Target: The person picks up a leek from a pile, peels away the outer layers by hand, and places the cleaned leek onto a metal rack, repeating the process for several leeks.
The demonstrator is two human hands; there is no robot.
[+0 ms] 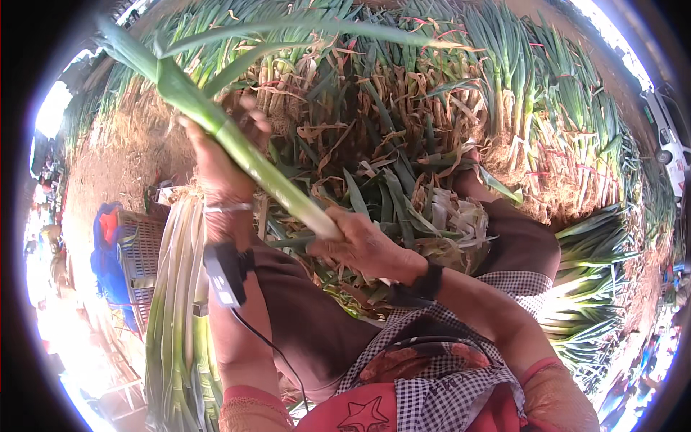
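A long leek (245,155) slants across in front of me, its green leaves at the upper left and its pale base at the lower right. My right hand (360,245) is closed around the pale base. Behind the stalk, my left hand (224,162) has its thumb and fingers apart on either side, with the fingertips blurred and clear of the leek. Whether its palm touches the stalk, I cannot tell. Loose green leaves and dry, papery peelings (453,216) lie heaped below and beyond my hands.
Tied bundles of leeks (518,93) stand in rows at the far side, roots toward me. More leeks (180,273) lie beside my left arm, and others (590,281) at my right. A plastic crate (140,248) with blue cloth (111,252) stands at left. My knees frame the peelings.
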